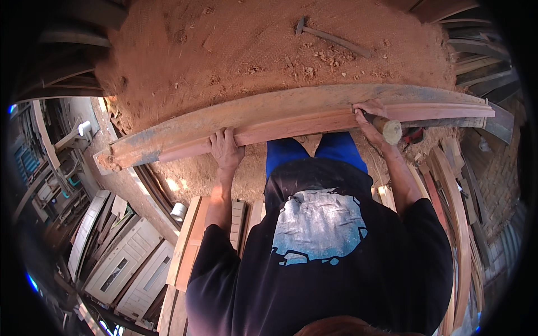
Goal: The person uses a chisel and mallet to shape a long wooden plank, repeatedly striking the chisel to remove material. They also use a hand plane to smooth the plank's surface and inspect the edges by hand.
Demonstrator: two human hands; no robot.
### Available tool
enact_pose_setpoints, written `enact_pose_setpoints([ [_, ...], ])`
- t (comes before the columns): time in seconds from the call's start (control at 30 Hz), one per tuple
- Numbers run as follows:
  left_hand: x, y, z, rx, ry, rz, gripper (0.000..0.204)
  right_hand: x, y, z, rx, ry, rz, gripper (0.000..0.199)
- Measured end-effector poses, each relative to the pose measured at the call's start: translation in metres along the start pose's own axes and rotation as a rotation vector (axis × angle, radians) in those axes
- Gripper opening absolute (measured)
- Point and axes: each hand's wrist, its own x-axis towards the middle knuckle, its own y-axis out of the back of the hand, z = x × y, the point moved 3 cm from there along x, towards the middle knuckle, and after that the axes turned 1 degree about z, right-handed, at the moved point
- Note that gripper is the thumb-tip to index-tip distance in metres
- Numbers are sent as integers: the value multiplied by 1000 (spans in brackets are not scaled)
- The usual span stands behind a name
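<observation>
A long wooden plank [280, 112] crosses in front of me, weathered brown on its far part, with a fresh pinkish strip along the near edge. My left hand [225, 148] rests at that strip, left of the middle, its fingers bent over the wood. Farther right, my right hand [370, 120] is closed round a tool with a thick round wooden handle [391, 133]. The handle's pale butt end points toward me. Its working end is hidden by the fingers and cannot be made out. A hammer [332, 38] lies beyond the plank, out of both hands.
Wood chips [330, 59] are strewn over the reddish-brown ground. Pale panels [124, 260] and stacked boards [188, 246] stand at the lower left. More long boards [457, 224] lean on the right. A white cup-like container [179, 211] is near my left forearm.
</observation>
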Motion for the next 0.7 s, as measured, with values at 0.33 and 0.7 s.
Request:
enact_pose_setpoints([
  [0.33, 3, 7, 11, 52, 103, 20, 50, 17, -64, -33, 273, 65, -193, 12],
  [0.7, 5, 3, 11, 68, 63, 30, 53, -32, 140, 121, -327, -335, -117, 18],
])
